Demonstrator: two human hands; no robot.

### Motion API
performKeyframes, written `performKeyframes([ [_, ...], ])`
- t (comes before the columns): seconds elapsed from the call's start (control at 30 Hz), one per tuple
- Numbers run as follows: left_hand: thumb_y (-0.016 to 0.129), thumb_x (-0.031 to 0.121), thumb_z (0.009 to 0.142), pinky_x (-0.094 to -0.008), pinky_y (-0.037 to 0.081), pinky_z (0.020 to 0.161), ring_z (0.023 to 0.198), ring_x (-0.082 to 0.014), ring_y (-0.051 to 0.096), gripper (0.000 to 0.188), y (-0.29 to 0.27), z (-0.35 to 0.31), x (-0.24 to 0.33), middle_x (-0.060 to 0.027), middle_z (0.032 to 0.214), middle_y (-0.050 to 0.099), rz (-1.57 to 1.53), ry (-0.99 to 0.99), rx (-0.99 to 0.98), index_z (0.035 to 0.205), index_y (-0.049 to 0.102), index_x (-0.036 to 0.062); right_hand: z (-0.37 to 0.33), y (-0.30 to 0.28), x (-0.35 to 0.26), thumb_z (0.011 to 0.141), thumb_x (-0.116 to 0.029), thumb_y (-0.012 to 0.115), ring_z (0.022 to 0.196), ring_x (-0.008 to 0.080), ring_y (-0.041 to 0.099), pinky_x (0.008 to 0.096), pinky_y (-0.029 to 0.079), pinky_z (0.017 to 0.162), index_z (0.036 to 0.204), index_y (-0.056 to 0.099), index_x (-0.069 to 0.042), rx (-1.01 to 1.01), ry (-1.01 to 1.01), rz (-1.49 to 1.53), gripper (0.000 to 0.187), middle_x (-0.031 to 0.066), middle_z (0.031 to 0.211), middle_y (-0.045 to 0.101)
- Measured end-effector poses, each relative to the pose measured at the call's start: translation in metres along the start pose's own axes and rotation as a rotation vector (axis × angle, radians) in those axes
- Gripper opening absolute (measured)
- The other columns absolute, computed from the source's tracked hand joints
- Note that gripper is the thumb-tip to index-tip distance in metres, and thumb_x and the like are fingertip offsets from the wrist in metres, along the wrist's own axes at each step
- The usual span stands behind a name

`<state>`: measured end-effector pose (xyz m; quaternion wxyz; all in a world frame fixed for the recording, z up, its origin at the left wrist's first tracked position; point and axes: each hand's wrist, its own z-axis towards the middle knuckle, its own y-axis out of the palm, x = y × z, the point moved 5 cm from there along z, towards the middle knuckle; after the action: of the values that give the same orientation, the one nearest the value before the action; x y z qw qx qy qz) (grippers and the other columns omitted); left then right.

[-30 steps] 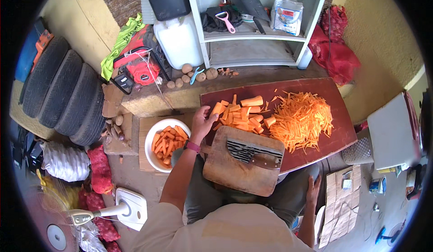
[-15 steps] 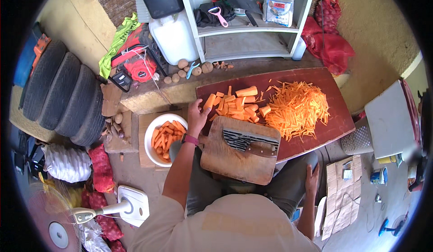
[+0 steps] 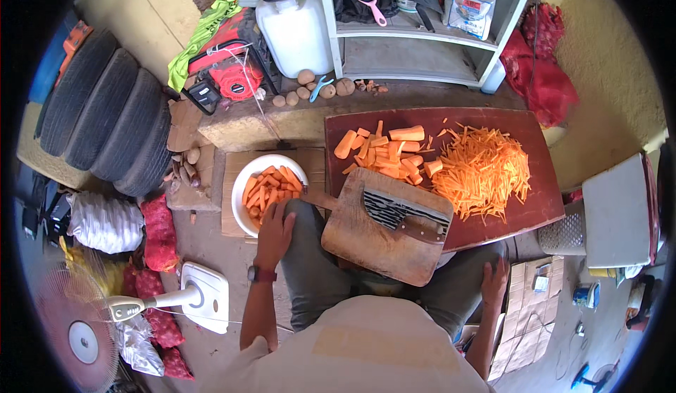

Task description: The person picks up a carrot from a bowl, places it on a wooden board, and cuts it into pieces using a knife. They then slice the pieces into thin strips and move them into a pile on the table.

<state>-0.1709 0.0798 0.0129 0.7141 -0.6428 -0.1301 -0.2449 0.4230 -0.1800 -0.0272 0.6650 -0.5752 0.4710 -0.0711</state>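
My left hand (image 3: 276,237) lies on my left knee beside a white bowl (image 3: 238,213) of peeled carrots (image 3: 265,190), fingers stretched out and holding nothing. On the outer side of my right knee rests my right hand (image 3: 495,282), also open. A wooden cutting board (image 3: 359,242) spans my lap, tilted against the red-brown table (image 3: 451,235). Lying on the board is a wide knife (image 3: 386,210) with a dark, pale-streaked blade and a brown handle. Carrot chunks (image 3: 391,155) cover the table's left part, next to a large heap of carrot strips (image 3: 486,171).
Behind the table runs a ledge with potatoes (image 3: 345,87) and a blue peeler (image 3: 321,88). A grey shelf (image 3: 415,52) stands there, holding a pink peeler (image 3: 373,9). To the left are stacked tyres (image 3: 134,132) and a fan (image 3: 84,340); flattened cardboard (image 3: 524,322) lies at right.
My left hand has left the carrot pieces at the table's left edge and come back to my knee. The view has shifted a little; my right hand stays at the right knee.
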Motion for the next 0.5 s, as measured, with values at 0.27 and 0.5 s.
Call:
performKeyframes([
  [0.27, 0.075, 0.033, 0.104, -0.0554, 0.053, 0.102, 0.123, -0.0457, 0.065, 0.044, 0.000, 0.004, 0.061, -0.0216, 0.132, 0.068, 0.092, 0.186, 0.138, 0.135, 0.070, 0.0024, -0.034, 0.032, -0.204, 0.093, -0.016, 0.082, 0.140, 0.0411, 0.058, 0.0541, 0.047, 0.115, 0.142, 0.065, 0.002, -0.122, -0.893, -0.018, 0.056, 0.0232, 0.144, 0.067],
  [0.5, 0.082, 0.021, 0.097, -0.0489, 0.054, 0.098, 0.115, -0.0396, 0.068, 0.028, 0.014, 0.030, 0.154, -0.0175, 0.116, 0.075, -0.246, 0.317, 0.140, 0.115, 0.078, -0.0001, -0.059, 0.062, -0.247, 0.088, -0.015, 0.078, 0.130, 0.0374, 0.060, 0.0543, 0.042, 0.114, 0.142, 0.062, -0.002, -0.092, -1.022, -0.233, 0.058, 0.0178, 0.133, 0.063],
])
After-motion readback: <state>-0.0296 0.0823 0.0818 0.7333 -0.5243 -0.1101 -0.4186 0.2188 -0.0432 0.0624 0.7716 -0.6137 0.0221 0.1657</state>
